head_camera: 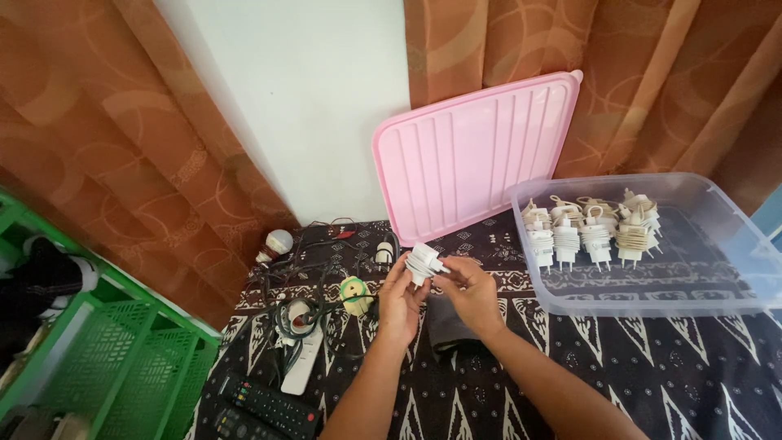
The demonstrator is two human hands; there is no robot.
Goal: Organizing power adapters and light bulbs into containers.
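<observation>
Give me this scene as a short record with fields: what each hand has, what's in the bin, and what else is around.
Left hand: holds a white charger with its cord wound round it
Right hand: fingers on the same charger
Clear bin: a row of similar wound chargers
Pink lid: leaning against wall and curtain
Table left: tangled cables, light bulb, remote controls
Far left: green crate
</observation>
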